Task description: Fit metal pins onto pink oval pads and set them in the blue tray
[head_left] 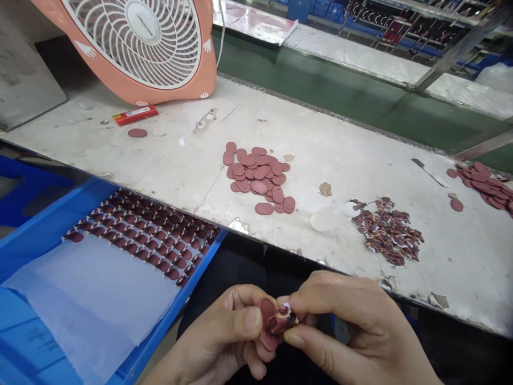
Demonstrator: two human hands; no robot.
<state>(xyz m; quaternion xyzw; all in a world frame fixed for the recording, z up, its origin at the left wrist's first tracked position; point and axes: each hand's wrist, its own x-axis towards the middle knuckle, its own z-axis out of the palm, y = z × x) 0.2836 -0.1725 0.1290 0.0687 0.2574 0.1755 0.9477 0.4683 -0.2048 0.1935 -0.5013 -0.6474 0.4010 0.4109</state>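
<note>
At the bottom centre, my left hand [236, 326] pinches a dark red oval disc [266, 310] between thumb and fingers. My right hand [340, 321] holds a small dark red figure [282, 321] with white and orange details, pressed against the disc's face. The two pieces touch; their exact contact is partly hidden by the fingers. Beyond the hands lies a pile of red oval discs [260, 174] on the pale worktable [168, 176]. To its right is a heap of small dark red figures [388, 235].
A blue tray [200, 270] at the left holds rows of disc-and-figure pieces and a white sheet [100, 294]. An orange fan [172, 93] stands at the back left, near a red box [136, 115]. More discs [487, 184] lie at the far right.
</note>
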